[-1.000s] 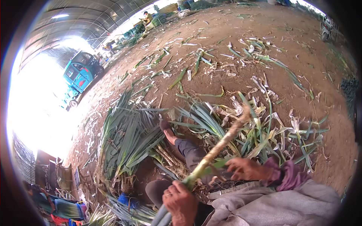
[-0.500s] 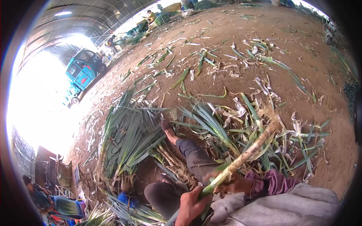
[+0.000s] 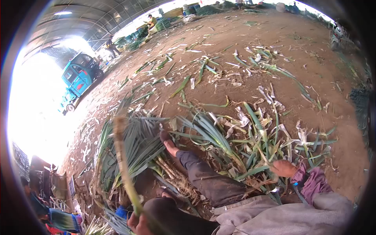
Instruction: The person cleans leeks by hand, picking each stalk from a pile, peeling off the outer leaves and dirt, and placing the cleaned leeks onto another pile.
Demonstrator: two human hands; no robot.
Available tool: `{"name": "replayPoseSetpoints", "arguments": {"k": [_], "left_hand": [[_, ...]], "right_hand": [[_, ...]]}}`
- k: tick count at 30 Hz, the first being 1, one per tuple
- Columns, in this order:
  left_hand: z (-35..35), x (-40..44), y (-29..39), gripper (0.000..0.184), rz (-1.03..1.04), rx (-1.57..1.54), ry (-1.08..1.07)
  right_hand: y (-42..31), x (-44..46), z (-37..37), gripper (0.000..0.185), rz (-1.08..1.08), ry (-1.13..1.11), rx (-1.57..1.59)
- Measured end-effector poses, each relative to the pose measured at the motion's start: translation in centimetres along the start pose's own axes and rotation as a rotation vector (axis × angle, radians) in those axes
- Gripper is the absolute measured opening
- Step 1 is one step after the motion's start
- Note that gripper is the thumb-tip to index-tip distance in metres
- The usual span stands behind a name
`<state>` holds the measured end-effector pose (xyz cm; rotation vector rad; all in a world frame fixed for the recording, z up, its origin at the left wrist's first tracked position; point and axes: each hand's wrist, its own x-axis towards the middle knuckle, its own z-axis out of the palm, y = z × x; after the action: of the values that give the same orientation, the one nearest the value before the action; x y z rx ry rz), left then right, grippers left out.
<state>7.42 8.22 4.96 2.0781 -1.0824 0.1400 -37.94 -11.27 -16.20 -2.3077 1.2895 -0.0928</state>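
Observation:
My left hand point(image 3: 139, 224), at the bottom edge, is closed around the green part of a long leek point(image 3: 124, 164). The leek stands up and leans left, with its blurred root end at the top. Off to the right, my right hand point(image 3: 284, 168) is low over the litter with curled fingers. A loose green leek leaf point(image 3: 254, 171) runs up to those fingers and appears gripped by them. Beyond the left hand lies a thick heap of leeks point(image 3: 143, 135). A smaller bunch of leeks point(image 3: 209, 131) lies past my outstretched leg point(image 3: 203, 172).
Peeled leaves and husks point(image 3: 303, 135) litter the dirt floor point(image 3: 235, 35). A blue three-wheeled vehicle point(image 3: 78, 74) stands at the left. Another person point(image 3: 150, 20) is in the far background, and a person point(image 3: 33, 199) is at lower left beside bundled leeks point(image 3: 62, 220).
My left hand has carried the leek left and swung its root end from the right over to the left. My right hand has come off the leek and moved right, over the litter.

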Motion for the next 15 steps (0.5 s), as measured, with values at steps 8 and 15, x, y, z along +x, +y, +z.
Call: {"name": "replayPoseSetpoints", "arguments": {"k": [8, 15], "left_hand": [[3.0, -1.8, 3.0, 0.012, 0.059, 0.355, -0.264], [6.9, -8.1, 6.1, 0.028, 0.498, 0.602, -0.182]], "right_hand": [[-11.5, 3.7, -0.7, 0.044, -0.252, -0.072, 0.614], [-25.9, 6.6, 3.8, 0.032, -0.087, -0.383, 1.553]]}}
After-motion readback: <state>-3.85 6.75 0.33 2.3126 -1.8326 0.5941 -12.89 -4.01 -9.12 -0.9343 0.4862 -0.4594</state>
